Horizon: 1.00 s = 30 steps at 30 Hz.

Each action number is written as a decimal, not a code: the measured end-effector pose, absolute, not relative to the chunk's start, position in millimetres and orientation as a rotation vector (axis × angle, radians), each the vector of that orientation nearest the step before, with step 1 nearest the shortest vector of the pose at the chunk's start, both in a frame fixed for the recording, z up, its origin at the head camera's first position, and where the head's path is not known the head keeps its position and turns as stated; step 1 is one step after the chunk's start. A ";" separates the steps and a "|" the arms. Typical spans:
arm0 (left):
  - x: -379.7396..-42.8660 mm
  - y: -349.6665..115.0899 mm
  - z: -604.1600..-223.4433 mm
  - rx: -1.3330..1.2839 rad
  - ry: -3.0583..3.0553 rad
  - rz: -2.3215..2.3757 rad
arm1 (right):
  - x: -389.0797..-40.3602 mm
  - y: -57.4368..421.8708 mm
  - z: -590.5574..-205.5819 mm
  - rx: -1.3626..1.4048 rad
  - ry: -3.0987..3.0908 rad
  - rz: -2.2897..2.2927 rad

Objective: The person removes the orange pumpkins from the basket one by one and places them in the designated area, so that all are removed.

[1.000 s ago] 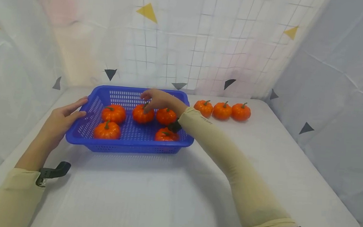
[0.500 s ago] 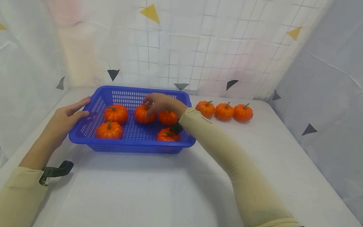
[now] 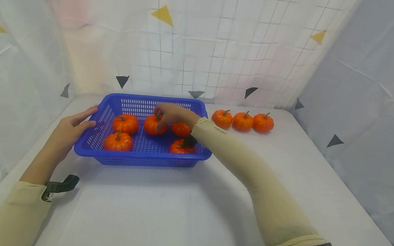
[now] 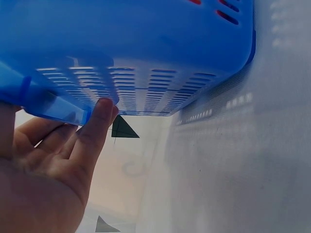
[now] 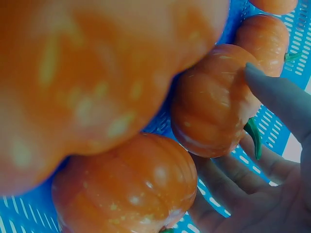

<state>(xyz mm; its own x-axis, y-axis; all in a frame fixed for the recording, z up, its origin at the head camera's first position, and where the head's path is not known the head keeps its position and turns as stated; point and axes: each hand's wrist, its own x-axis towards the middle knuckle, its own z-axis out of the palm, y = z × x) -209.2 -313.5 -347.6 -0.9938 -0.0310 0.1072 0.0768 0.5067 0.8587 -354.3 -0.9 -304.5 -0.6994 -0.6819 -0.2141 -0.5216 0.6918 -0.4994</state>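
Note:
A blue plastic basket (image 3: 139, 155) with slotted walls stands on the table, holding several small orange pumpkins with green stems. My left hand (image 3: 65, 134) rests against the basket's left rim, thumb and fingers fairly straight. In the left wrist view, the fingertips (image 4: 103, 108) touch the outside of the basket. Inside the basket, my right hand (image 3: 171, 113) holds the back middle pumpkin (image 3: 151, 125). The right wrist view has the thumb on one side of that pumpkin (image 5: 209, 104) and the fingers beyond its stem, partly hidden by it.
Three more pumpkins (image 3: 243, 121) sit in a row on the white table (image 3: 149, 211), right of the basket. Two pumpkins (image 3: 118, 141) lie at the basket's left, two others (image 3: 181, 129) at its right. White sheeting (image 3: 250, 46) encloses the back and sides.
My right hand has lowered onto the back middle pumpkin and its fingers have closed round it. That pumpkin has shifted very slightly left. My left hand stays at the rim.

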 end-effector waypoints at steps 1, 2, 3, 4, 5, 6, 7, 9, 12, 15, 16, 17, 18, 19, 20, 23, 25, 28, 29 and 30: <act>-209.1 -313.7 -347.5 -0.042 -2.629 -1.507 | -354.3 -1.1 -304.4 -0.940 2.512 -0.584; -209.2 -313.9 -347.5 -0.045 -2.629 -1.506 | -354.3 -1.4 -304.2 -0.945 2.509 -0.590; -209.4 -314.2 -347.5 -0.045 -2.629 -1.505 | -354.3 -1.5 -304.1 -0.951 2.506 -0.592; -209.5 -314.3 -347.4 -0.045 -2.627 -1.508 | -354.6 -1.6 -304.0 -0.951 2.509 -0.586; -209.7 -314.6 -347.4 -0.045 -2.627 -1.508 | -355.1 -1.5 -304.1 -0.953 2.512 -0.581; -209.9 -314.7 -347.4 -0.044 -2.627 -1.508 | -355.3 -1.2 -304.2 -0.949 2.519 -0.579; -210.0 -314.9 -347.5 -0.044 -2.625 -1.513 | -355.7 -1.1 -304.3 -0.941 2.526 -0.572; -209.9 -315.0 -347.5 -0.041 -2.628 -1.513 | -357.0 0.1 -305.1 -0.929 2.533 -0.582; -209.6 -314.9 -347.9 -0.049 -2.628 -1.510 | -358.5 2.6 -306.1 -0.896 2.539 -0.624; -209.0 -314.8 -347.9 -0.055 -2.630 -1.504 | -360.1 5.0 -305.6 -0.878 2.533 -0.682; -208.8 -314.6 -348.2 -0.058 -2.628 -1.506 | -360.3 5.9 -305.5 -0.872 2.528 -0.705; -208.6 -314.4 -348.2 -0.056 -2.627 -1.508 | -360.8 6.6 -305.2 -0.873 2.523 -0.722; -208.6 -314.4 -348.2 -0.053 -2.628 -1.507 | -361.2 7.2 -304.7 -0.875 2.518 -0.738; -208.6 -314.3 -348.1 -0.049 -2.627 -1.508 | -361.7 7.9 -304.1 -0.871 2.512 -0.757; -208.6 -314.3 -348.1 -0.045 -2.627 -1.511 | -361.9 8.5 -303.1 -0.867 2.503 -0.776; -209.2 -314.3 -347.9 -0.038 -2.628 -1.515 | -362.3 10.5 -300.4 -0.862 2.485 -0.828; -209.5 -314.2 -347.8 -0.036 -2.631 -1.516 | -362.2 11.7 -298.3 -0.862 2.477 -0.857; -209.7 -313.9 -347.8 -0.033 -2.634 -1.514 | -361.1 12.7 -296.6 -0.875 2.455 -0.896; -209.7 -313.9 -347.9 -0.034 -2.635 -1.513 | -360.5 12.9 -296.3 -0.880 2.450 -0.908; -209.8 -314.0 -348.1 -0.035 -2.634 -1.516 | -359.7 13.1 -295.9 -0.881 2.445 -0.923</act>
